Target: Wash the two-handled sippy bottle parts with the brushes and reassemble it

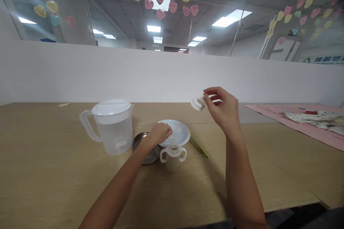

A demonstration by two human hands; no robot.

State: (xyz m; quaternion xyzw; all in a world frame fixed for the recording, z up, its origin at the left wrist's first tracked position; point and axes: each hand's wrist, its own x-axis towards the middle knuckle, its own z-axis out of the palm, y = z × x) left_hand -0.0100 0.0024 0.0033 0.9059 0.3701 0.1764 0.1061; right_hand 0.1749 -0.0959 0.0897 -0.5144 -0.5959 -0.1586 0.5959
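Raised above the table, my right hand [221,109] pinches a white bottle lid [198,103] by its narrow end, with the wide rim tilted to the left. My left hand [159,133] is closed over the near left side of a white bowl [186,136]. A thin, pale stick-like thing runs from its fingertips across the bowl; I cannot make out whether the fingers grip it. Just below that hand stands a clear baby bottle [173,162] with two white handles, upright and uncapped. A round metal dish [152,157] lies partly hidden under my left forearm.
A translucent lidded pitcher [115,132] stands at the left. To the right of the bowl lies a green stick [199,146]. A pink cloth [266,111] with assorted things on it covers the far right of the table. A white partition [150,75] rises behind.
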